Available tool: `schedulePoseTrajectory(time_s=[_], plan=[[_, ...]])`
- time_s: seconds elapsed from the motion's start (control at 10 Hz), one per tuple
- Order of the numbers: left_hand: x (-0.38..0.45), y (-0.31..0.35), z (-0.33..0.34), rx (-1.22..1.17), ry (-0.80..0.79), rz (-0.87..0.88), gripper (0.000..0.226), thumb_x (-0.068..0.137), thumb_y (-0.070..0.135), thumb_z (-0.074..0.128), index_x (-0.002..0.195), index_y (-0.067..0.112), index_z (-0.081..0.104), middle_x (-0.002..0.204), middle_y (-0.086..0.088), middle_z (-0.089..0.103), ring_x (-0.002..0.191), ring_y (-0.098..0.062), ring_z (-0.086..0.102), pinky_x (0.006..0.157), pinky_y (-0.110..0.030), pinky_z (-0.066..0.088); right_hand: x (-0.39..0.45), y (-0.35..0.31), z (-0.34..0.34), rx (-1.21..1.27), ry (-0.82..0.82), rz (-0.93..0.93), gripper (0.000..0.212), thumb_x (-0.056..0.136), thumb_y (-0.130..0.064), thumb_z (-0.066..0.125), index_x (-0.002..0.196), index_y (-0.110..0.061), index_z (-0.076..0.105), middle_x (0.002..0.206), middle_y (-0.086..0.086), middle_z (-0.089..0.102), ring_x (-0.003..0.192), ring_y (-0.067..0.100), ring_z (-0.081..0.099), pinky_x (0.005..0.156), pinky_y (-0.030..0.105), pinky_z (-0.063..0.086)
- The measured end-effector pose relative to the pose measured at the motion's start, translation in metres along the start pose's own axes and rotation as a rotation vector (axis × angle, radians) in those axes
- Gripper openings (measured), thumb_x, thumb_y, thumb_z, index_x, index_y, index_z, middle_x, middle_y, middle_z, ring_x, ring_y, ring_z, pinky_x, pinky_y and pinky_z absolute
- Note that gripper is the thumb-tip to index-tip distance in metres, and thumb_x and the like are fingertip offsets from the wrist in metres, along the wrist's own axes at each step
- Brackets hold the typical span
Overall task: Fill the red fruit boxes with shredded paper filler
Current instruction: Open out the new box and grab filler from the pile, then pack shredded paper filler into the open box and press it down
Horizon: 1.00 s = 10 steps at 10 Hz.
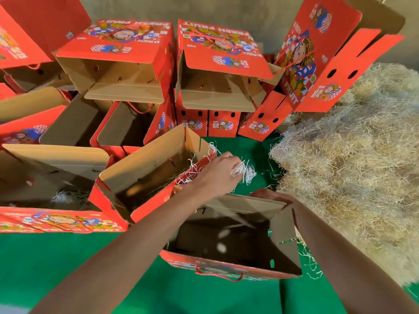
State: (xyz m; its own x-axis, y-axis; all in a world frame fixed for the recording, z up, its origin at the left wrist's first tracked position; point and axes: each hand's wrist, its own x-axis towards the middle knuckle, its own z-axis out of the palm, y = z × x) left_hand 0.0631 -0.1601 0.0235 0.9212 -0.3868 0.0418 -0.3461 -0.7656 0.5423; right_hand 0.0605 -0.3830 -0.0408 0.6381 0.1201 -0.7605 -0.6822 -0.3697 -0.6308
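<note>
Nearest the camera, 2 bare forearms reach out over a green cloth that covers the floor or table; which one cannot be told.

At 9 o'clock an open box lies with a little pale filler in its bottom and its printed red side facing the camera. Behind it, toward 10 and 11 o'clock, more red boxes are stacked with flaps open and brown insides showing.

At the centre a tilted box stands open, a few white strands lying over its right rim. The left hand hovers just past that rim, fingers curled around a tuft of shredded paper, with loose strands trailing from it over the cloth.

At 6 o'clock the near box stands open, its dark inside holding no filler that can be seen, a red rope handle hanging on its front wall. The right hand grips the far right corner of its back flap, fingers curled over the edge.

From 1 to 4 o'clock a big heap of pale filler lies on the cloth, just beside the near box, with an upended red box leaning behind it.
</note>
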Motion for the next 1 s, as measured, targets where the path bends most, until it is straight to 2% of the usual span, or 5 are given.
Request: schedulePoseTrajectory(time_s=[0.2,0.4,0.5,0.8,1.0], plan=[[0.004,0.008,-0.033,-0.573,0.193,-0.158,0.029,0.1,0.026,0.058,0.129,0.025,0.056,0.081,0.009,0.059,0.045,-0.005,0.049,0.039,-0.02,0.04,-0.008,-0.041,0.0,-0.293,0.171,-0.128,0.032,0.104,-0.028,0.052,0.132,-0.014,0.06,0.124,0.002,0.068,0.112,0.021,0.063,0.103,0.04,0.049],[0.015,0.026,-0.082,-1.409,0.349,-0.523,0.103,0.069,0.053,0.086,0.15,0.027,0.026,0.143,0.004,0.044,0.134,-0.022,0.04,0.113,-0.046,0.031,-0.079,-0.087,0.007,0.193,0.058,-0.475,0.078,0.083,-0.079,0.054,0.134,-0.02,0.057,0.122,0.006,0.068,0.107,0.019,0.069,0.089,0.042,0.059],[0.013,0.034,-0.101,-1.503,0.32,-0.489,0.081,0.068,0.053,0.085,0.136,0.03,0.049,0.134,0.003,0.05,0.123,-0.02,0.05,0.094,-0.044,0.047,-0.104,-0.095,0.025,0.377,-0.158,-0.591,0.089,0.079,-0.086,0.05,0.153,-0.043,0.029,0.159,0.0,0.036,0.145,0.028,0.037,0.102,0.062,0.045],[-0.043,0.032,-0.069,-0.917,0.182,-0.333,0.103,0.068,0.076,0.069,0.145,0.014,0.04,0.128,0.009,0.046,0.12,-0.013,0.046,0.099,-0.036,0.04,-0.126,-0.071,0.07,0.146,0.377,-0.768,0.088,0.078,-0.074,0.066,0.149,-0.028,0.042,0.146,-0.02,0.047,0.129,0.004,0.049,0.11,0.039,0.041],[-0.091,0.013,-0.052,-0.856,0.075,-0.102,0.002,0.087,0.032,0.077,0.088,0.033,0.075,0.072,0.012,0.069,0.061,-0.007,0.06,0.063,-0.021,0.046,-0.12,-0.014,0.095,-0.038,0.589,-0.888,0.032,0.086,-0.063,0.065,0.107,-0.047,0.047,0.084,-0.006,0.052,0.066,0.006,0.051,0.059,0.007,0.044]])
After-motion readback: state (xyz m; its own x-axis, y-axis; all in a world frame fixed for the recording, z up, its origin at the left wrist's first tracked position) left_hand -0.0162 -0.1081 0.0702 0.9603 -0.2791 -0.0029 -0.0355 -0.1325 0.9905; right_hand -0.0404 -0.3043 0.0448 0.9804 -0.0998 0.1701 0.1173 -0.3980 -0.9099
